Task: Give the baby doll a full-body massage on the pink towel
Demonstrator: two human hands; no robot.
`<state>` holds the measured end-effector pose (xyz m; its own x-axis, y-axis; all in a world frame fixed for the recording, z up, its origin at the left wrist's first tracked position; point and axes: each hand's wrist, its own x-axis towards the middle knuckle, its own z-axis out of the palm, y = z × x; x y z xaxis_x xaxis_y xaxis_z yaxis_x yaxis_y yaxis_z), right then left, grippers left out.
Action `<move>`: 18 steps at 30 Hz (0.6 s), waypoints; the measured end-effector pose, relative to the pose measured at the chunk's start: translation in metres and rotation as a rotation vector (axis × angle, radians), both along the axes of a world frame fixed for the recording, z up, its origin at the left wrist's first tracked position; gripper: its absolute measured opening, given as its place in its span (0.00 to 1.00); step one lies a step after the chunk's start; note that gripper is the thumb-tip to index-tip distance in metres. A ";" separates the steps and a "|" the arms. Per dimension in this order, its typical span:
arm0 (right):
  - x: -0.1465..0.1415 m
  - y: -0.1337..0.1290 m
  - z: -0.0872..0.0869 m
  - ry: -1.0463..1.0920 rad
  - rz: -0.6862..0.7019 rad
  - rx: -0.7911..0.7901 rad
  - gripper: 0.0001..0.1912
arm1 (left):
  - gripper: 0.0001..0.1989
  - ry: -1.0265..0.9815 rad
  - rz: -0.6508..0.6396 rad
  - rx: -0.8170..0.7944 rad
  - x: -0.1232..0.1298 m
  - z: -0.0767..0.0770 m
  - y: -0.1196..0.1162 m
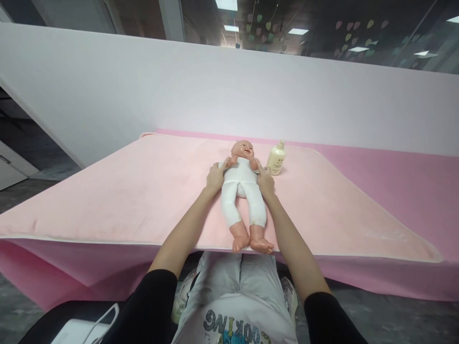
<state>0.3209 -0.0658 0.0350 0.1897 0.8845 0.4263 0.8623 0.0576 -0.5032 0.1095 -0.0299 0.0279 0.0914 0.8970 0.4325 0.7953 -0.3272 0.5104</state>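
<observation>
A baby doll [241, 177] with a white cloth body lies on its back on a light pink towel [143, 191], head toward the wall, feet at the near edge. My left hand [216, 177] is closed around the doll's arm on the left side. On the other side my right hand [264, 178] has its fingers wrapped round the other arm. Both hands rest beside the doll's upper body. A pale yellow pump bottle [276, 158] stands upright just beyond my right hand.
Under the towel a darker pink cloth [401, 181] covers the table. Behind it rises a white partition [229, 91] with glass above. A white object [81, 330] with a cable lies at the lower left, beside my legs.
</observation>
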 end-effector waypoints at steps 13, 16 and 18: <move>0.000 -0.002 0.005 -0.180 0.074 -0.050 0.29 | 0.27 0.160 -0.033 -0.025 0.006 0.011 -0.012; 0.001 0.002 -0.003 -0.045 0.017 -0.006 0.33 | 0.28 0.128 -0.009 -0.011 0.004 0.007 -0.010; 0.002 0.003 -0.007 0.054 -0.001 0.051 0.35 | 0.30 0.049 0.012 -0.006 0.003 0.005 -0.008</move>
<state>0.3231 -0.0629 0.0285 0.2146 0.8617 0.4599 0.8340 0.0834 -0.5454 0.1120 -0.0377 0.0327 0.1012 0.9007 0.4225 0.8233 -0.3142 0.4727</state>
